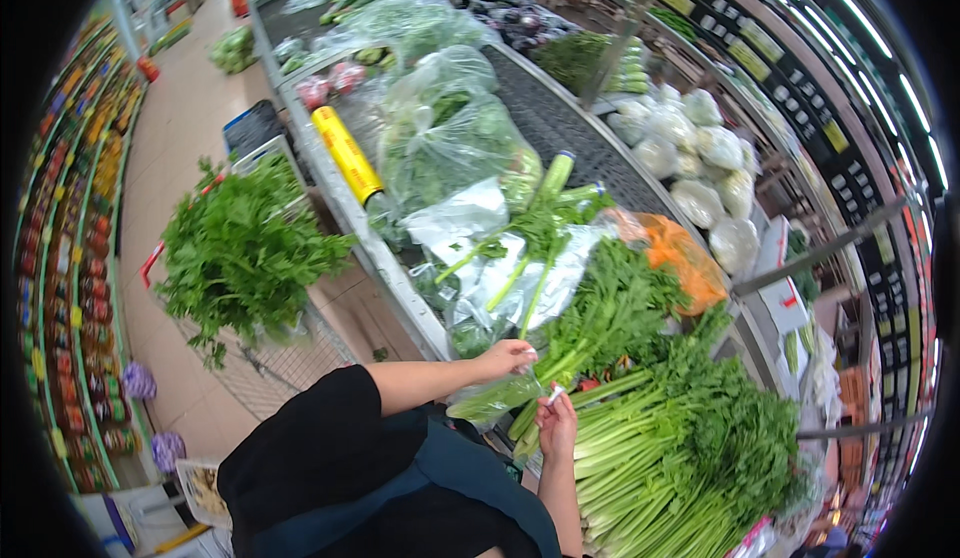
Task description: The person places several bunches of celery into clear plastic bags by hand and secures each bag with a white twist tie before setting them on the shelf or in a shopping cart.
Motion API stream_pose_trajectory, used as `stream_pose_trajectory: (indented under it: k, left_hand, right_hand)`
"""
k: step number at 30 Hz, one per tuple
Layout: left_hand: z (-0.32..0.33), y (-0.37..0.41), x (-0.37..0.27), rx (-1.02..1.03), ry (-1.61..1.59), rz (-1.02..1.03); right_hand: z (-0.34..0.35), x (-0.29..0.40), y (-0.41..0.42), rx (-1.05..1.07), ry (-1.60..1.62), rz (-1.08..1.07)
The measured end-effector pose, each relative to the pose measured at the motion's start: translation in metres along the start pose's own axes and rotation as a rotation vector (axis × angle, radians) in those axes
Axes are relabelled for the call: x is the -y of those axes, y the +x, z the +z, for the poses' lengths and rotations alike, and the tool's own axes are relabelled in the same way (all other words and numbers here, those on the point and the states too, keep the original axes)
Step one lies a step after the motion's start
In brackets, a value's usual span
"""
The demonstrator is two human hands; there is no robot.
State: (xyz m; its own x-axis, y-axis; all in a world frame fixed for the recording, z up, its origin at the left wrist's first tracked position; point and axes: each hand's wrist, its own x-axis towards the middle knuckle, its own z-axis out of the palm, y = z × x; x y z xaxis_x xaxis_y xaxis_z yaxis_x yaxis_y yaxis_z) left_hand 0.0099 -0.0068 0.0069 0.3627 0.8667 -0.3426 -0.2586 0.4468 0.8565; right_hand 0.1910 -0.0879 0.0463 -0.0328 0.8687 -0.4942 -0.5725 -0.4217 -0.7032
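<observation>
My left hand (507, 357) pinches the gathered edge of a clear plastic bag (491, 399) that has pale green celery stalks inside. Opposite it, my right hand (557, 427) has its fingers closed, with a small white bit at the tips; this seems to be the bag's other end, though it is too small to be sure. Loose celery stalks with leaves (607, 310) lie just beyond both hands. To the right of my right hand spreads a large pile of celery (675, 445), stalks towards me. Trimmed stalks (553, 183) rest on white plastic sheeting (465, 216).
A metal-edged produce stand (405, 303) runs away from me, carrying bagged greens (450, 122), a yellow roll (346, 154) and an orange plastic bag (679, 258). At left, leafy celery (247, 250) fills a shopping cart (292, 363). Wrapped white vegetables (697, 153) and metal posts (817, 246) stand right.
</observation>
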Motion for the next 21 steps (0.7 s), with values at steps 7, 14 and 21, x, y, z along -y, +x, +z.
stream_pose_trajectory:
  k: [7, 14, 21]
  left_hand:
    - [0.011, 0.003, 0.007, 0.403, 0.318, 0.200]
    - [0.003, 0.016, -0.008, 0.596, 0.574, 0.008]
    - [-0.004, 0.031, -0.008, 0.634, -0.079, -0.329]
  right_hand:
    - [0.007, 0.007, 0.013, 0.101, 0.021, 0.179]
    - [0.039, 0.004, 0.018, -0.276, -0.385, 0.022]
    - [0.083, 0.013, 0.007, -0.474, -1.649, -0.565]
